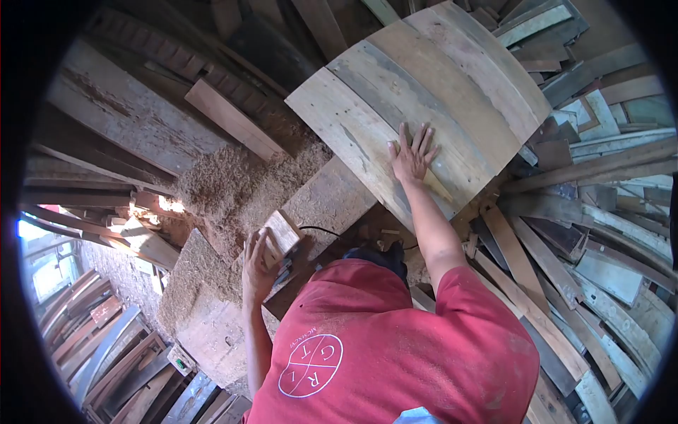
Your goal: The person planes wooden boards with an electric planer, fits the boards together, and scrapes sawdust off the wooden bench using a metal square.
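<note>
My right hand lies flat with its fingers spread on a wide panel of joined wooden boards. A thin yellowish wedge-shaped mark or piece shows beside its wrist. My left hand is at a small light wooden block, its fingers curled round the block's near side. Just under that block sits a dark object, mostly hidden, and a black cord runs off to the right from about there.
Wood shavings are heaped on the bench plank at left. A dusty board lies beside my left arm. Stacked offcuts crowd the right, with more boards at upper left and curved pieces at lower left.
</note>
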{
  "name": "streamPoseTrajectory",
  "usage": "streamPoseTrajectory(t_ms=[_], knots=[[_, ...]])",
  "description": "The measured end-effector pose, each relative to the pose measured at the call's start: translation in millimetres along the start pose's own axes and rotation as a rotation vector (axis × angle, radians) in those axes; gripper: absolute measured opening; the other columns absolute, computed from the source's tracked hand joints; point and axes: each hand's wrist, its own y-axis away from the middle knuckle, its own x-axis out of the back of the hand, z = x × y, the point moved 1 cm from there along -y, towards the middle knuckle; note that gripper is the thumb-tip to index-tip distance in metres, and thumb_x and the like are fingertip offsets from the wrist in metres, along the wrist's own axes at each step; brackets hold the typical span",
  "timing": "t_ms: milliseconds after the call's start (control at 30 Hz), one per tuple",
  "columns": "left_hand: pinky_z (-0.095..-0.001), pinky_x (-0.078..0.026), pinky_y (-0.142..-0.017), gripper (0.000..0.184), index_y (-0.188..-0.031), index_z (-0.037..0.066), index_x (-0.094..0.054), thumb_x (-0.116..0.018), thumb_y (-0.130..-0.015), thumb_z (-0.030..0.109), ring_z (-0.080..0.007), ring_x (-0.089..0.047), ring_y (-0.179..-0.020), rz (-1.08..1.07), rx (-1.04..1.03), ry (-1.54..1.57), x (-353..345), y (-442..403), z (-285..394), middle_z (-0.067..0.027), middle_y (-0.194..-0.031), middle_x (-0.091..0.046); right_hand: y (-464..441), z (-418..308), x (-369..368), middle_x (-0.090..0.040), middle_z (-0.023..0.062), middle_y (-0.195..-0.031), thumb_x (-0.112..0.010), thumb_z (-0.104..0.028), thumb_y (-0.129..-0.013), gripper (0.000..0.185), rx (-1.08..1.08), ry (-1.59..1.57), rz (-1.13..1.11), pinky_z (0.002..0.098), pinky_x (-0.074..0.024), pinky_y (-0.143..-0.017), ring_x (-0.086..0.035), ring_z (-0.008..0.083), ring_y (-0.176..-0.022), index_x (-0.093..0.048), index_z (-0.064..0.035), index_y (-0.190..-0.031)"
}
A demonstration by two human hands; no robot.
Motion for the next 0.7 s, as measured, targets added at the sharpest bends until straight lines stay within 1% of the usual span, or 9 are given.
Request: streamPoseTrajectory(t_ms=[133,200,300,367,433,467,500,633,700], knots=[[-0.0467,-0.04,-0.12,0.091,-0.156,0.014,-0.046,-0.084,-0.074,0.003,-0.04,-0.043,-0.145,0.089,0.057,0.001,6.2,-16.9,-28.5,-0.0192,-0.158,-0.044,7.5,-4.4,-7.2,-0.015,0.0126,-0.175,-0.046,-0.056,-0.105,0.068,0.108,0.085,-0.046,0.069,-0.002,-0.124,-0.006,0.035,-0.162,-0.036,-0.0243,-0.163],[-0.0453,-0.041,-0.119,0.091,-0.156,0.014,-0.046,-0.083,-0.074,0.002,-0.0399,-0.045,-0.143,0.135,0.069,-0.032,11.7,-25.6,-37.8,-0.0192,-0.155,-0.047,11.7,-5.2,-7.3,-0.021,0.0087,-0.174,-0.048,-0.051,-0.105,0.061,0.049,-0.051,-0.012,0.0675,-0.0041,-0.125,-0.011,0.0317,-0.162,-0.043,-0.0244,-0.159],[-0.0451,-0.042,-0.117,0.089,-0.155,0.013,-0.047,-0.083,-0.074,0.002,-0.0397,-0.048,-0.14,0.127,0.115,0.006,19.4,-40.0,-47.8,-0.0179,-0.151,-0.051,10.9,-6.5,-0.4,-0.024,0.0084,-0.173,-0.05,-0.048,-0.105,0.06,0.036,-0.012,-0.031,0.0665,-0.0061,-0.125,-0.012,0.032,-0.162,-0.043,-0.0244,-0.16],[-0.0461,-0.05,-0.106,0.083,-0.15,0.014,-0.051,-0.082,-0.074,0.001,-0.0391,-0.057,-0.127,0.086,0.213,0.091,21.9,-48.4,-53.8,-0.0167,-0.141,-0.058,10.5,-6.6,0.4,-0.027,0.0083,-0.172,-0.049,-0.045,-0.105,0.057,0.037,-0.001,0.007,0.0677,-0.0093,-0.124,-0.015,0.0315,-0.161,-0.045,-0.0244,-0.158],[-0.047,-0.051,-0.103,0.08,-0.148,0.016,-0.053,-0.082,-0.075,0.004,-0.0394,-0.057,-0.128,0.084,0.276,0.09,34.5,-50.7,-42.2,-0.0182,-0.139,-0.06,9.7,-10.5,2.5,-0.028,0.0083,-0.172,-0.049,-0.045,-0.105,0.056,0.034,0.065,-0.023,0.0699,-0.0137,-0.122,-0.018,0.0316,-0.16,-0.047,-0.025,-0.157],[-0.0488,-0.052,-0.101,0.079,-0.148,0.018,-0.053,-0.082,-0.075,0.008,-0.0422,-0.061,-0.122,0.096,0.208,-0.012,27.6,-52.5,-72.1,-0.0206,-0.141,-0.058,9.4,-11.4,-0.2,-0.029,0.0088,-0.172,-0.049,-0.043,-0.105,0.057,0.045,0.046,0.013,0.0704,-0.0158,-0.121,-0.018,0.0321,-0.16,-0.044,-0.0249,-0.159],[-0.0504,-0.05,-0.104,0.078,-0.148,0.019,-0.054,-0.083,-0.076,0.015,-0.0449,-0.06,-0.123,0.172,0.098,-0.169,26.7,-51.4,-86.3,-0.0219,-0.143,-0.057,9.8,-10.9,-4.3,-0.028,0.0088,-0.172,-0.048,-0.044,-0.106,0.059,0.052,0.038,0.022,0.0699,-0.0153,-0.121,-0.017,0.0319,-0.161,-0.041,-0.0243,-0.161],[-0.0519,-0.039,-0.116,0.076,-0.148,0.02,-0.055,-0.082,-0.077,0.021,-0.0464,-0.046,-0.138,0.001,0.305,-0.114,46.1,-64.3,-133.2,-0.0229,-0.145,-0.055,8.7,-13.2,-2.7,-0.024,0.0079,-0.173,-0.047,-0.047,-0.106,0.063,0.031,0.084,-0.034,0.0683,-0.0133,-0.123,-0.012,0.0319,-0.162,-0.036,-0.0233,-0.163],[-0.0543,-0.031,-0.122,0.079,-0.152,0.023,-0.051,-0.082,-0.08,0.023,-0.0487,-0.042,-0.141,0.225,0.137,-0.652,49.8,-73.9,-192.7,-0.0247,-0.148,-0.053,7.4,-2.6,-6.1,-0.019,0.0102,-0.175,-0.05,-0.048,-0.104,0.069,0.064,0.057,-0.059,0.067,-0.0127,-0.123,-0.01,0.0341,-0.162,-0.03,-0.0221,-0.165]])
